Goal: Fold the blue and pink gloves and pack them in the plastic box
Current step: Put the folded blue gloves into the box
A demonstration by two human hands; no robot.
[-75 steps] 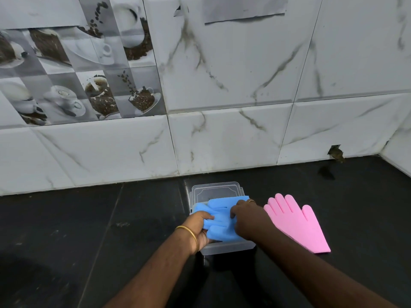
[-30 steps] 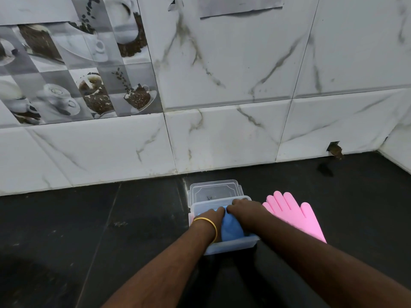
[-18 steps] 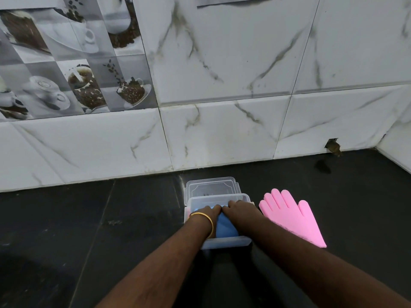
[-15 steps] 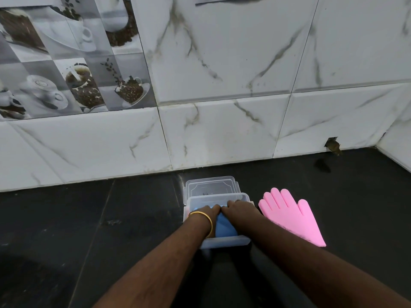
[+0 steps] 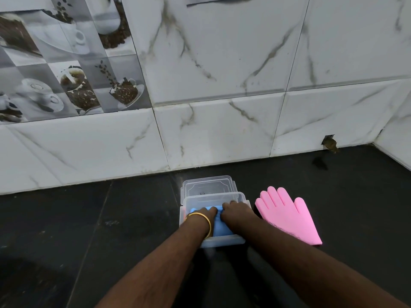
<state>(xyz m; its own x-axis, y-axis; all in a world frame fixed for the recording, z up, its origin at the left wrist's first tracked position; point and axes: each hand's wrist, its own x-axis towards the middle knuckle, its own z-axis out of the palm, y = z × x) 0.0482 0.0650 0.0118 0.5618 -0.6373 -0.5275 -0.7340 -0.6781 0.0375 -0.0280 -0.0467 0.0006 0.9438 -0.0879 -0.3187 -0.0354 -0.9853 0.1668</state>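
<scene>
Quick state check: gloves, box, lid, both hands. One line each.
Blue rubber glove: folded, inside the box, pressed down by both hands.
Pink rubber glove: unfolded, flat on the dark countertop, right of the box.
Clear plastic box: open, holds the blue glove.
Clear plastic lid: off, lying behind the box.
Left hand: pressing the blue glove.
Right hand: pressing the blue glove.

Both hands, the left hand [image 5: 203,215] and the right hand [image 5: 236,213], are covering most of the blue glove [image 5: 219,226] inside the box [image 5: 222,241], so its fold is not showing. Their fingertips are dipping out of sight. The box is hiding the lid's [image 5: 208,185] near edge. The frame's bottom is cutting off both forearms.
</scene>
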